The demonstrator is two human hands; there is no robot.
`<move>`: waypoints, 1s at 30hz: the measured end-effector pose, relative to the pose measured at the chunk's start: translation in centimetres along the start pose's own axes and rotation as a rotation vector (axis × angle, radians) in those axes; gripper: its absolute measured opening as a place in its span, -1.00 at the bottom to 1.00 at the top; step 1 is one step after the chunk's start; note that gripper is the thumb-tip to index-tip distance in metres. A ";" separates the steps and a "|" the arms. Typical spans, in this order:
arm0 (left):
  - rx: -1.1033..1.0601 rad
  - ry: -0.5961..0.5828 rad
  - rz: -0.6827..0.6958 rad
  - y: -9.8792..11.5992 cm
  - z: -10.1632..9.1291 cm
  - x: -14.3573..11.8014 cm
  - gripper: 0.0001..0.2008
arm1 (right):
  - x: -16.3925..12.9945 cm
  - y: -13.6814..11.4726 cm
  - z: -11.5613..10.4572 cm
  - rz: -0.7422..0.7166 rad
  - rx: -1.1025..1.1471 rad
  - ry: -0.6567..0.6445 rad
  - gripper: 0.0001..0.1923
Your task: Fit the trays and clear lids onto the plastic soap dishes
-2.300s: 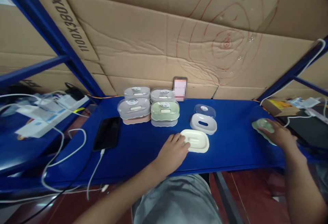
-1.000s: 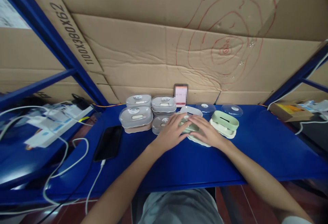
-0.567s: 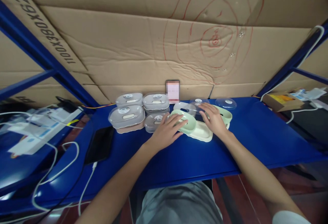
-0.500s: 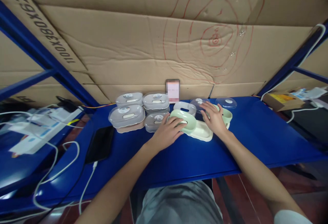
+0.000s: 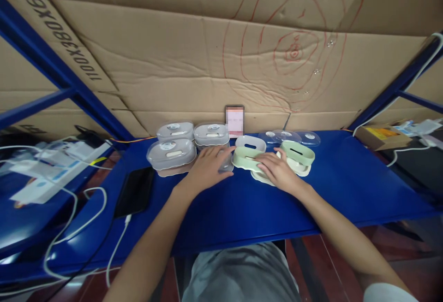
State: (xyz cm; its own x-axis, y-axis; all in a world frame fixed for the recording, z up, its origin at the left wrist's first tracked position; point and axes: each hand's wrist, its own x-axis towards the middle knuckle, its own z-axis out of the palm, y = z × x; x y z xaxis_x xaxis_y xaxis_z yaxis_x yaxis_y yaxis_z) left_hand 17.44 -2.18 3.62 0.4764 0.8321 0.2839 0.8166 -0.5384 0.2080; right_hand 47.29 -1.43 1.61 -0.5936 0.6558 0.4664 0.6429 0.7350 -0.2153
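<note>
My right hand (image 5: 278, 171) is closed on the right end of a light green oval box part (image 5: 245, 160) with a slot in its floor. A cream base (image 5: 261, 178) shows partly beneath it. My left hand (image 5: 208, 169) is spread open over a grey box with a clear lid (image 5: 227, 161), which it partly hides. Right of my right hand, a second light green box part (image 5: 300, 153) with a dark slot sits over another cream base (image 5: 304, 171). A whitish box part (image 5: 249, 143) stands just behind the first green one.
Several grey lidded boxes (image 5: 173, 153) stand together at the left. Clear lids (image 5: 309, 138) lie at the back right. A lit phone (image 5: 235, 121) leans on the cardboard wall. A dark phone (image 5: 134, 193) with a white cable lies left; a power strip (image 5: 58, 180) lies farther left.
The left hand has released the tilted green part and moved left. The right hand has come left from the other green part and taken the first one, which now sits more level.
</note>
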 end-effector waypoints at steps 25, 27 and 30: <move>0.093 -0.015 -0.058 2.0 -1.6 -0.9 -0.67 | -0.2 3.0 0.5 0.016 -0.234 -0.014 -0.68; 0.100 -0.096 -0.092 2.0 -2.4 -2.0 -0.65 | 0.0 2.9 0.1 0.059 -0.280 0.022 -0.65; 0.059 -0.261 -0.056 2.4 -2.3 -3.2 -0.67 | 0.2 2.2 -0.4 0.115 -0.334 0.070 -0.64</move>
State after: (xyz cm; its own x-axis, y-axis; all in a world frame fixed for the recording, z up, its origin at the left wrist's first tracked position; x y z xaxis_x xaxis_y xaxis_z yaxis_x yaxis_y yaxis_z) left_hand 17.08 -6.45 5.31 0.4913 0.8707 0.0208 0.8581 -0.4880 0.1597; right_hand 48.79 0.19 1.59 -0.4808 0.7092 0.5156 0.8334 0.5525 0.0172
